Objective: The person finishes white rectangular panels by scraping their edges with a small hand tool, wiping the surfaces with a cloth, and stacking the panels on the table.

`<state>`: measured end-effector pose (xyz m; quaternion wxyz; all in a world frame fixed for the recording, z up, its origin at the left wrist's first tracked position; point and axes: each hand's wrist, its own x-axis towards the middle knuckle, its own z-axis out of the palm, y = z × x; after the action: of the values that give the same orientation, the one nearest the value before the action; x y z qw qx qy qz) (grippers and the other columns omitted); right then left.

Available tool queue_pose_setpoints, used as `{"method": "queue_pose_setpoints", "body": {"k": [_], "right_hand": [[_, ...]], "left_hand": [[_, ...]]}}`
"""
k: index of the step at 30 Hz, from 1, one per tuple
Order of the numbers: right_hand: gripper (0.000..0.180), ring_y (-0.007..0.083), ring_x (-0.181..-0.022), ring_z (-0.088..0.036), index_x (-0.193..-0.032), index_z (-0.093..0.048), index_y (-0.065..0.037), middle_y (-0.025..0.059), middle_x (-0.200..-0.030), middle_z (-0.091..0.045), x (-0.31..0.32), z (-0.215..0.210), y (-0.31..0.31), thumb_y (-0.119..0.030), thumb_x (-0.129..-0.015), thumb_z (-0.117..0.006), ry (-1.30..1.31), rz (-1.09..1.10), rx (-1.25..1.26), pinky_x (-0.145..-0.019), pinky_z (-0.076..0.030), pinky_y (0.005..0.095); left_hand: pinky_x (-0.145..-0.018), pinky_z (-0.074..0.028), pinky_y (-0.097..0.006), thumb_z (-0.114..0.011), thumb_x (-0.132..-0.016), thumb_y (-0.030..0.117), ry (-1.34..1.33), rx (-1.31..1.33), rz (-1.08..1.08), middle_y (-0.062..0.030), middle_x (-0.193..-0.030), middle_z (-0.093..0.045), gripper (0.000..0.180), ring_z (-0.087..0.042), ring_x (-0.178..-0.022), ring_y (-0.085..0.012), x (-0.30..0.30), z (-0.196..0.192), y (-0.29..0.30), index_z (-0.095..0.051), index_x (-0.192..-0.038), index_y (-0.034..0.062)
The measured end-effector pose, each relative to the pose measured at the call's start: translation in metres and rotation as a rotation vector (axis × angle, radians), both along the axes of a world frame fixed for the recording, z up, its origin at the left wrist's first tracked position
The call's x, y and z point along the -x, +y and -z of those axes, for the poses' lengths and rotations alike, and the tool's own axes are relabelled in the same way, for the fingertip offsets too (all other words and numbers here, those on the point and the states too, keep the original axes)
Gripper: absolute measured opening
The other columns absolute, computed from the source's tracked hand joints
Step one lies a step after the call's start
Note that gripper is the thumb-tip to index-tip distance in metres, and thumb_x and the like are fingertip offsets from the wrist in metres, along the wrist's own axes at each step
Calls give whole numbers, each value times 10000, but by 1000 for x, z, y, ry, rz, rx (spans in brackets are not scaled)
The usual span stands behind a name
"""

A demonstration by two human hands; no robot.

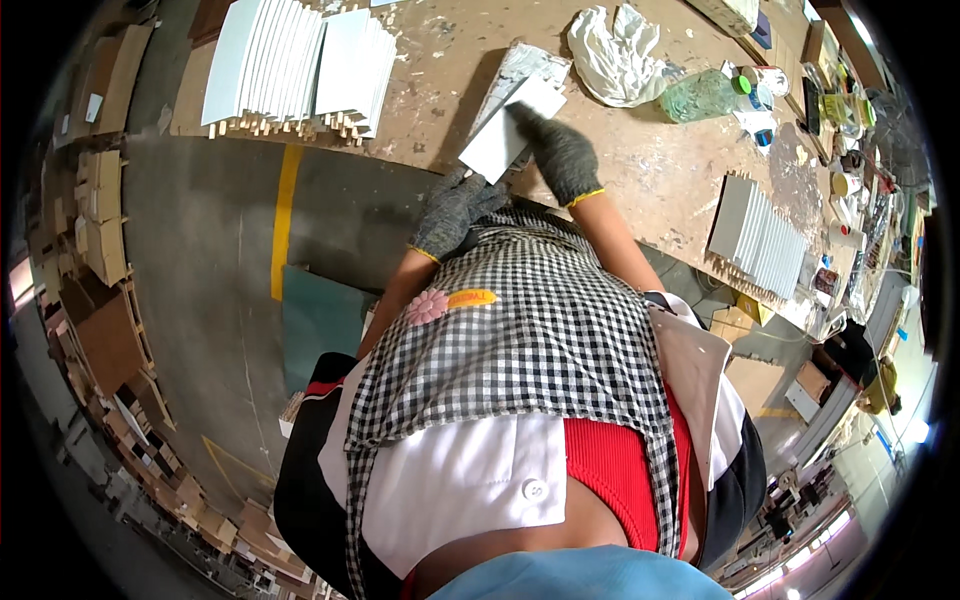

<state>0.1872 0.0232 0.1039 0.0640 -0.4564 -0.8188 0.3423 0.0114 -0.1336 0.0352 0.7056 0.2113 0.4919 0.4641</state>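
Both my hands wear dark grey knit gloves with yellow cuffs. A small white rectangular panel [512, 132] lies aslant at the near edge of the workbench, partly over a paint-smeared block [525, 68]. At the panel's near end, my left hand [452, 217] is closed on its lower corner, with a small wooden peg tip beside the fingers. My right hand [562, 158] reaches over the panel's right edge, its fingers together on the top face. The palm side of that hand is hidden, so anything under it does not show.
White panels with wooden pegs [290, 65] stand in rows at the bench's far left. A crumpled white cloth [618, 55] and a green-capped clear bottle [705, 97] lie right of the block. More panels [757, 235] stand at the right. Cartons [100, 215] line the left floor.
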Motion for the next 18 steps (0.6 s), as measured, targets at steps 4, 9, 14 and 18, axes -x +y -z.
{"method": "queue_pose_setpoints", "body": {"k": [4, 9, 14, 18], "right_hand": [[563, 355, -941, -726, -1484, -512, -348, 146, -1104, -717, 4, -14, -17, -217, -947, -616, -180, -211, 46, -777, -584, 447], [408, 345, -880, -737, -1424, -583, -327, 162, -998, -737, -10, 25, 18, -255, -1029, -512, 32, 64, -129, -756, -581, 458], [637, 326, -927, -734, -1489, -502, -376, 115, -1059, -732, -2, -1, -11, -258, -895, -699, -192, -198, -44, -763, -593, 441], [402, 332, -951, -731, -1446, -565, -346, 146, -1074, -733, -11, 1, 46, -316, -1058, -465, -224, 43, -125, -788, -577, 437]], "left_hand": [[-925, -579, -338, -563, -1020, 120, 894, -88, 490, -197, -1260, -633, 292, -650, -1171, -311, 7, -51, 19, -568, -1269, -32], [-908, -573, -348, -606, -984, 85, -288, 107, -189, -163, -1211, -643, 241, -661, -1088, -297, -5, -12, 3, -620, -1201, -20], [-1020, -568, -365, -705, -951, 138, 1125, -262, 634, -224, -1241, -648, 448, -635, -1208, -375, 4, -53, 25, -529, -1321, -43], [-945, -612, -397, -679, -993, 161, -131, 21, -148, -202, -1230, -646, 391, -686, -1109, -338, -3, -12, 12, -545, -1296, -46]]}}
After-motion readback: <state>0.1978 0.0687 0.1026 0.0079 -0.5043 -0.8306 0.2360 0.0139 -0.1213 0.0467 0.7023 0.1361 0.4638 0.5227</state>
